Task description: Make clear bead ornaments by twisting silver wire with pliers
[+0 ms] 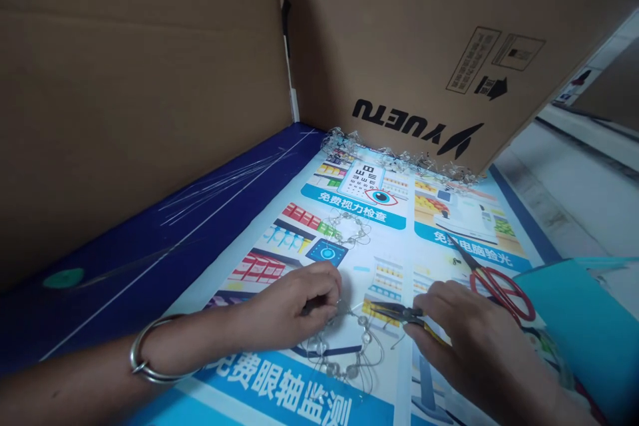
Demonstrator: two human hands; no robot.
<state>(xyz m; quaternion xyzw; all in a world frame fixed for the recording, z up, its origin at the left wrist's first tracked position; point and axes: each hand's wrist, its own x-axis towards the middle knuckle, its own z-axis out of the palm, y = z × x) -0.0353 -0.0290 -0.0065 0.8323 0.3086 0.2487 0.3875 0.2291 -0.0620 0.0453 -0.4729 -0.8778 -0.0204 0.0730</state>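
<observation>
printed poster (pixel 394 246), left hand (pixel 305 299) pinching beaded ring (pixel 352 371), right hand (pixel 464 331) gripping pliers (pixel 405 312)

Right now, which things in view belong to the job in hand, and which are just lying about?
In use:
beaded wire ring at left hand
pliers in right hand

Seemingly lying about:
second beaded ring
beaded pieces along the cardboard
red-handled scissors
green piece
turquoise item

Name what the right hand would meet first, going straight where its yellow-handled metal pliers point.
Likely the ring of clear round beads and wire, close by the pliers; the left hand lies beyond. Depth is unclear; the tips might pass above.
</observation>
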